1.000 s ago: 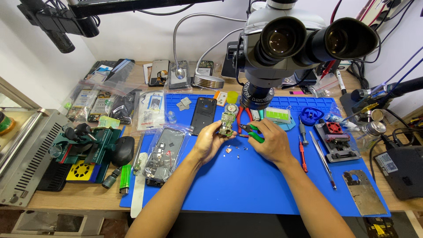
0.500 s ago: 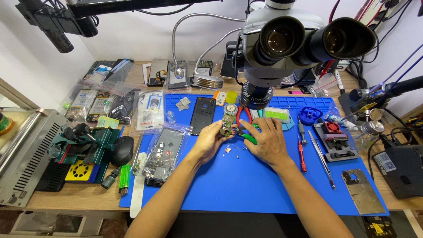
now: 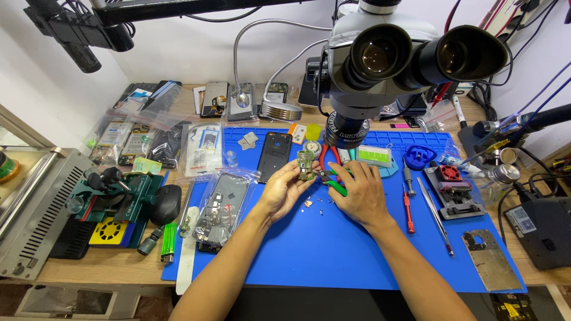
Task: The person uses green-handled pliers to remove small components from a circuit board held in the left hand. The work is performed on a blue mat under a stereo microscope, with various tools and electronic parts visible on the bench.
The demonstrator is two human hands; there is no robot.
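Hands: I see my left hand (image 3: pixel 284 191) pinching a small green circuit board (image 3: pixel 306 164) upright between thumb and fingertips, above the middle of the blue mat (image 3: pixel 321 255).
Right hand: my right hand (image 3: pixel 359 193) lies palm down just beside the board, fingers curled over the green handle of a tool (image 3: pixel 335 187); the tip is hidden, so I cannot tell its kind.
Loose bits: a few tiny parts (image 3: pixel 315 202) sit on the mat between the two hands; too small to count.
Open room: the near half of the mat, toward the front edge of the counter (image 3: pixel 89 270), is bare apart from my forearms.
Back edge: the microscope (image 3: pixel 380 65) hangs over the mat's far middle, close above the board.
Right side: one red screwdriver (image 3: pixel 408 211), one pair of tweezers (image 3: pixel 437 217), one metal plate (image 3: pixel 491 258) at the mat's near right corner.
Left side: one black phone frame (image 3: pixel 275 156), one bagged phone (image 3: pixel 220 211), one green lighter (image 3: pixel 168 241).
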